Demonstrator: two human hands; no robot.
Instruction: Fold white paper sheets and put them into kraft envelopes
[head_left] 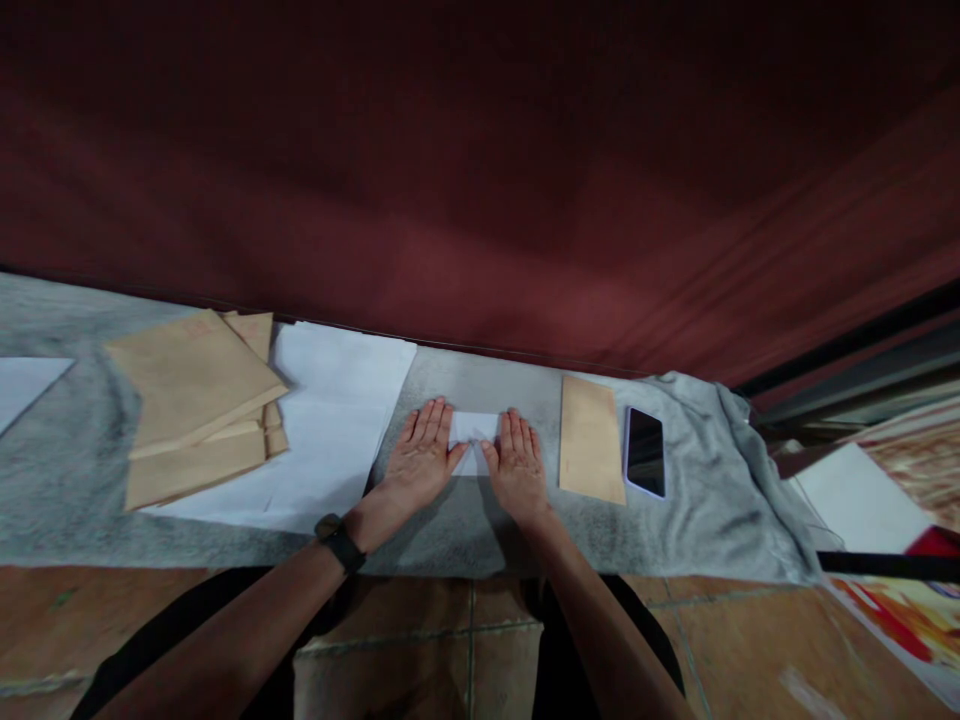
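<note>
Lying flat at the two short ends of a small white paper rectangle, the left hand and the right hand rest palms down, with the paper between them. On each, the four fingers are straight and close together and the thumb is spread wide, angled inward over the sheet; neither hand grips anything. The paper is smooth and crisp-edged (whether it is folded or a single layer, I cannot tell), and it lies about midway between the far and near edges of the surface. A soft, short-napped grey cloth covers that surface, fairly smooth in the middle and rumpled into folds toward the right end.

To the left of the left hand, large white sheets spread almost from the far edge toward the near one, their top smooth and faintly creased. Matte brown paper pieces overlap them in a fanned, uneven pile, all straight sides and sharp corners. Farther out, a pointed corner of white paper shows at the left.

Right of the right hand lies one upright brown paper rectangle, flat and stiff-looking, and just beside it a phone with a glossy dark face and a pale lilac rim. A dark red panel rises along the far edge.
</note>
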